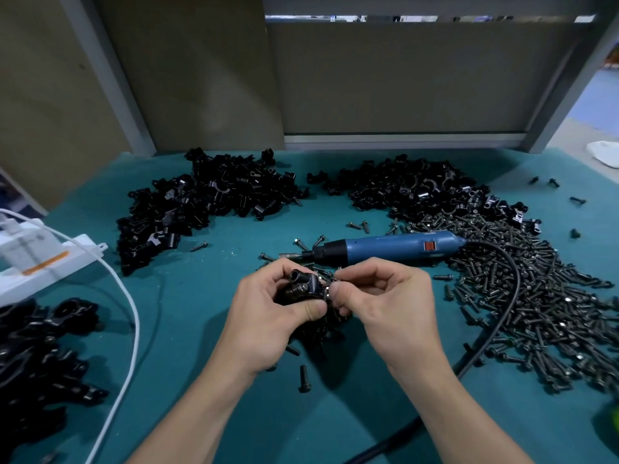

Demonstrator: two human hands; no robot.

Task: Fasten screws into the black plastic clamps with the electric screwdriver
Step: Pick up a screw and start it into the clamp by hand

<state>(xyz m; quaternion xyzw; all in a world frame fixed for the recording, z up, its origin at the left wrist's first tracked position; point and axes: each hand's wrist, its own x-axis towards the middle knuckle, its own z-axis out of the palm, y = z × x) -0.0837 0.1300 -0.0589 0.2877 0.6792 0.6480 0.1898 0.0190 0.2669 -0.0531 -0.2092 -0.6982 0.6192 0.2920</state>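
Both hands meet low at the centre of the desk (187, 296), close together. The left hand (284, 309) grips a black clamp (303, 284) with its fingers curled round it. The right hand (385, 296) pinches a screw (332, 289) at the clamp's 3 o'clock side, seemingly starting it by finger. The electric screwdriver (385, 247) lies untouched on the desk just beyond the hands, at about 12 to 1 o'clock from them. Its long axis runs nearly 9 to 3, with the bit pointing to 9 o'clock and the cord end at 3 o'clock, where the black cord (516, 289) curls off over the screw heap (542, 306). I judge the job far from finished: big clamp heaps sit at 11 o'clock (207, 195) and 1 o'clock (412, 192), with another at 8 o'clock (40, 346). Whether any of them is finished work cannot be told from this view. On the clamp in hand the screw looks placed but not yet driven, so taking up the driver is likely next.
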